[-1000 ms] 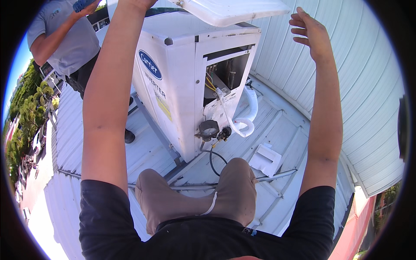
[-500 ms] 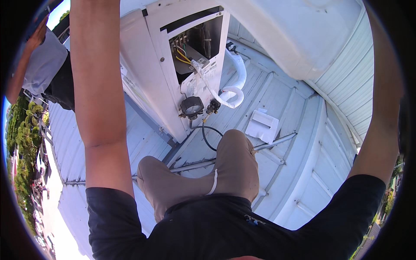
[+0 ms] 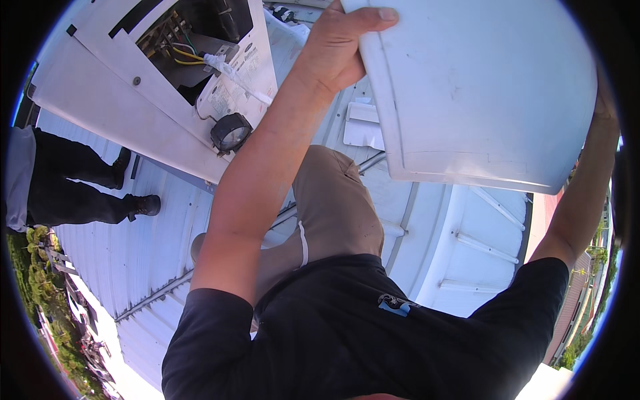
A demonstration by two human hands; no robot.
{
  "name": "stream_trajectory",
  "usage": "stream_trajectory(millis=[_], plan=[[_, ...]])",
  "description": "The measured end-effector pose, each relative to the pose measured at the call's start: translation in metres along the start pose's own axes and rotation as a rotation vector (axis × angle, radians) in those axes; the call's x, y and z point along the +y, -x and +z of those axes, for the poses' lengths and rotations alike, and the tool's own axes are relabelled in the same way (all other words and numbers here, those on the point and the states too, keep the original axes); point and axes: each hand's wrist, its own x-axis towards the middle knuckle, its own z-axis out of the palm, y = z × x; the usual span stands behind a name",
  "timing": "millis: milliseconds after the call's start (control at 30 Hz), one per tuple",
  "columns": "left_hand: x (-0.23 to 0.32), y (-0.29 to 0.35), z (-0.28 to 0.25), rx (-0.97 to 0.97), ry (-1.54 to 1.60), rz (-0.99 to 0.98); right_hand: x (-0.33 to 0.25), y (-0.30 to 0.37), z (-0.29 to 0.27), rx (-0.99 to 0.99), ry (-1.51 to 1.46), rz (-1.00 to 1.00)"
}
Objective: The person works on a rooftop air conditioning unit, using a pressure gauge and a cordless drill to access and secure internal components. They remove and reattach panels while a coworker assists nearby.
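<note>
A broad white cover panel (image 3: 480,100) with a bent-down lip is held up in front of me on the right. My left hand (image 3: 340,47) grips its left edge, thumb lying over the lip. At the panel's far right edge, my right hand (image 3: 605,100) holds on too, its fingers mostly hidden by the panel and the dark rim of the view. Left of the panel stands a white air conditioner outdoor unit (image 3: 107,87). Its wiring opening shows yellow, green and white wires (image 3: 190,57) and a white-wrapped cable (image 3: 230,73). A black round gauge (image 3: 231,133) hangs at its lower front.
A small white metal cover (image 3: 363,127) lies on the ribbed metal roof (image 3: 160,240) beyond my knee (image 3: 340,193). On the left, another person in dark trousers (image 3: 73,177) stands beside the unit. Trees (image 3: 43,273) and ground show past the roof's left side.
The panel has come down and to the right, nearer me, and both hands now show on its edges. My view has turned right, so the unit sits farther left.
</note>
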Motion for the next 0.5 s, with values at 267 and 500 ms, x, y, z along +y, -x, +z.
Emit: stream_trajectory(millis=[267, 500], plan=[[-0.133, 0.127, -0.036, 0.078, -0.677, -0.541, 0.07, 0.089, -0.07, -0.018, 0.512, 0.187], [-0.086, 0.353, -0.07, 0.397, -0.412, -0.806, 0.204, 0.082, -0.034, -0.141, 1.236, 0.229]])
